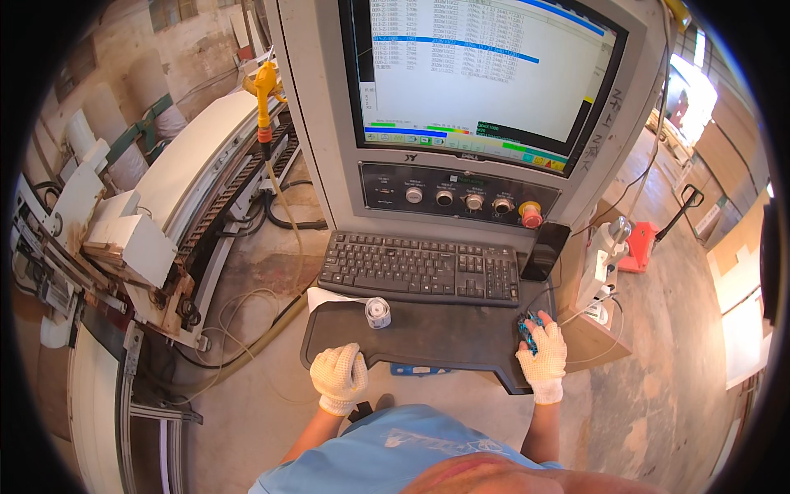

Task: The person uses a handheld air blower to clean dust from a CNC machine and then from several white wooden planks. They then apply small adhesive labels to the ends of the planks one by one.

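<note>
My right hand (pixel 544 362), in a white knitted glove, rests over a dark computer mouse (pixel 525 331) with a blue pattern, at the right end of a black shelf (pixel 444 339). My left hand (pixel 339 377), gloved alike, is curled closed at the shelf's front left edge; its palm side is hidden. On the shelf between them stands a small roll of white labels (pixel 378 313), its loose strip trailing left. Behind it lies a black keyboard (pixel 420 267). A lit monitor (pixel 485 78) above shows a list with one row highlighted blue.
Below the monitor, a panel holds several knobs and a red stop button (pixel 531 216). A black phone-like device (pixel 546 252) leans right of the keyboard. Machinery with a yellow hanging controller (pixel 265 90) stands left, with cables (pixel 239 346) across the floor. A red hand truck (pixel 638 247) stands right.
</note>
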Motion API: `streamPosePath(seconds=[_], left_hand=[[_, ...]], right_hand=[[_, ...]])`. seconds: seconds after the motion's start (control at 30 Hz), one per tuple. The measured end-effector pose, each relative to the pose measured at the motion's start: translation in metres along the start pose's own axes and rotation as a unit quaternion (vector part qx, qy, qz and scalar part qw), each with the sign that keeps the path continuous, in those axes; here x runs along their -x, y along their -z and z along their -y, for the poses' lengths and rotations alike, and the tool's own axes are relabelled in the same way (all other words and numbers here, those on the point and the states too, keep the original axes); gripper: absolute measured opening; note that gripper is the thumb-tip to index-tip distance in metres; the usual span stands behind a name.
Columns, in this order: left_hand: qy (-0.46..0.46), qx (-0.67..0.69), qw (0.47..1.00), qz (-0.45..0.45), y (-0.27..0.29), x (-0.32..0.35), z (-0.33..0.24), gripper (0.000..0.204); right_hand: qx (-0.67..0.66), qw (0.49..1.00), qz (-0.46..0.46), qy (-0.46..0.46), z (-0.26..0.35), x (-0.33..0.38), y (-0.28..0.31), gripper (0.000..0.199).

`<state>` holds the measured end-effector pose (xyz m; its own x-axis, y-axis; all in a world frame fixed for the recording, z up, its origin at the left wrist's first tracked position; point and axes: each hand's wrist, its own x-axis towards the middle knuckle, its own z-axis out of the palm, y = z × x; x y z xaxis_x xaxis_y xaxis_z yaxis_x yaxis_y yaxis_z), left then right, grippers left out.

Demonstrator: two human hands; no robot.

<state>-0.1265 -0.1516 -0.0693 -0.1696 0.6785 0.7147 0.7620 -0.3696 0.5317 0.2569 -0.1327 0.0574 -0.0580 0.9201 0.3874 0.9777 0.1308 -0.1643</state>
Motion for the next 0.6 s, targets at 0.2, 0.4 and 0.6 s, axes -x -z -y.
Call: streamPosePath(seconds=[0.2, 0.4, 0.6], left_hand=[[0.002, 0.003, 1.000, -0.004, -0.003, 0.000, 0.000, 0.026], [-0.004, 0.001, 1.000, 0.008, -0.010, -0.005, 0.002, 0.023], [-0.004, 0.003, 1.000, 0.011, -0.016, -0.007, 0.001, 0.021]], right_hand=[[-0.010, 0.999, -0.032, -0.009, -0.001, -0.004, -0.002, 0.072], [0.044, 0.998, -0.018, -0.031, -0.005, -0.010, 0.000, 0.063], [0.043, 0.998, -0.025, -0.025, -0.007, -0.014, 0.003, 0.053]])
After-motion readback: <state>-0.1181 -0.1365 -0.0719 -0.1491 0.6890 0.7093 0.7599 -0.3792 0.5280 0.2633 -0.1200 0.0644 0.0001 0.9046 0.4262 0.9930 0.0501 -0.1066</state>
